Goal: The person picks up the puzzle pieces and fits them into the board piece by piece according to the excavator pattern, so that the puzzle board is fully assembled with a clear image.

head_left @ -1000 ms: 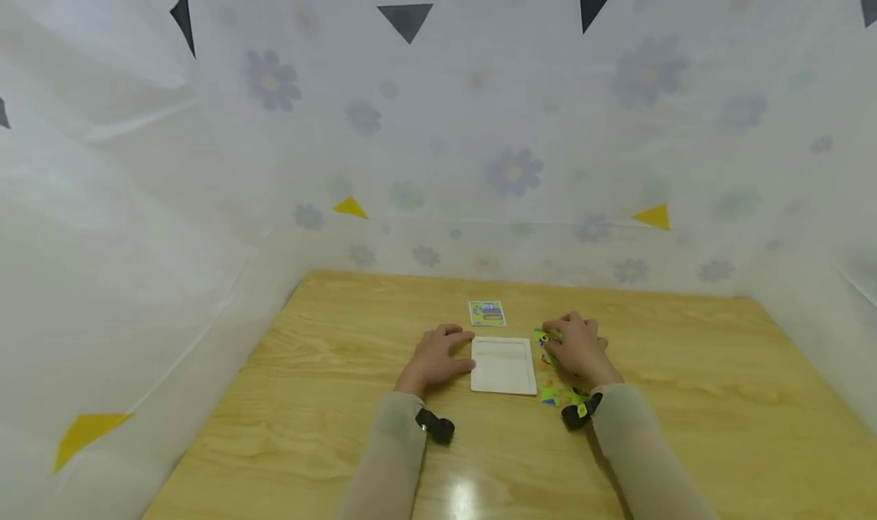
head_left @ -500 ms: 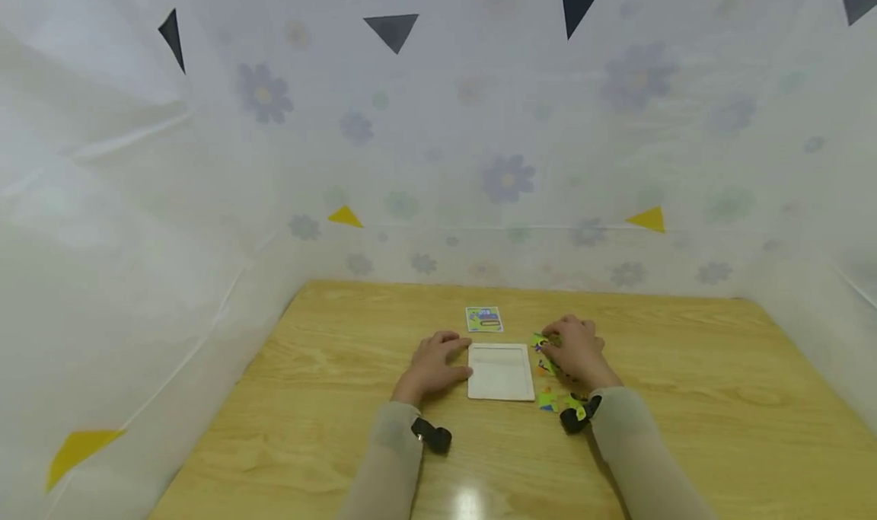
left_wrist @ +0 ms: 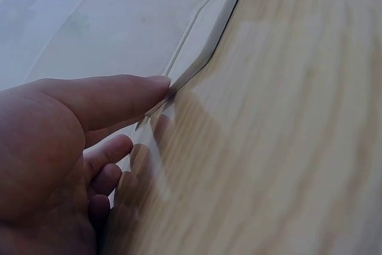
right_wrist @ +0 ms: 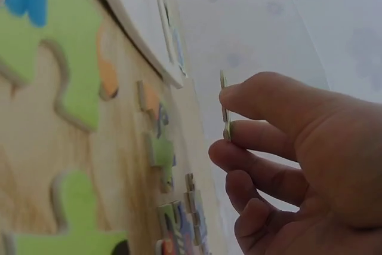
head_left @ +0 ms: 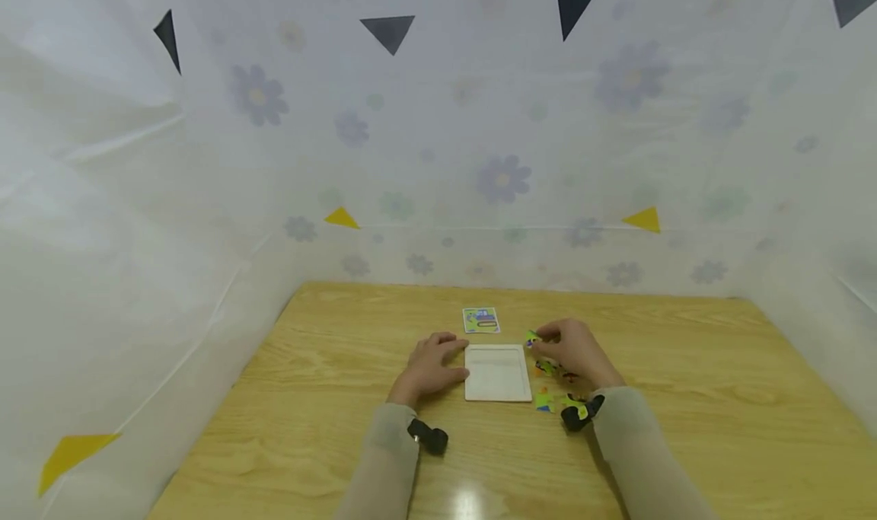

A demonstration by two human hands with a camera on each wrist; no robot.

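Two hands work at the counter (head_left: pixel 329 368): the right hand (head_left: pixel 574 351) has lifted, pinching a puzzle piece (right_wrist: pixel 224 107) above the scattered pieces (head_left: pixel 556 400), while the left hand (head_left: pixel 432 366) stays relaxed, fingertips touching the white tray (head_left: pixel 498 374).

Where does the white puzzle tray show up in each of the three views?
Head: the tray lies at table centre, between the left hand and right hand.
Left wrist: its edge runs from the thumb to the top of the picture.
Right wrist: its corner is at upper left, beyond the loose pieces.
Shared landmark: the wooden table.
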